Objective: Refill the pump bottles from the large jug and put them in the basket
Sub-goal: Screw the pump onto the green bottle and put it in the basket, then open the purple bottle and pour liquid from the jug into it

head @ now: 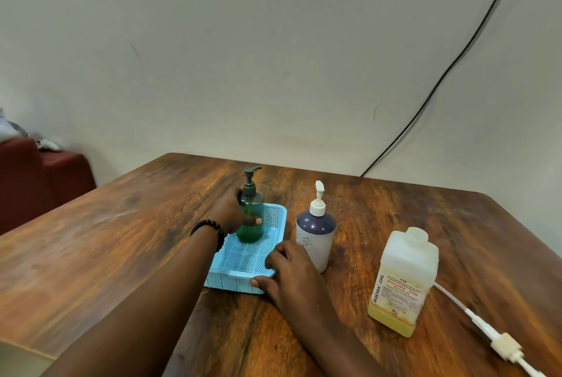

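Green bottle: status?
Left hand grips green bottle, upright in basket. Right hand steadies basket's near corner. White bottle outside, beside basket.

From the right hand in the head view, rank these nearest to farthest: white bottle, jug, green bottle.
From the right hand:
1. White bottle, just beyond its fingers.
2. Green bottle, in the basket's far end, gripped by the left hand.
3. Jug, off to the right.
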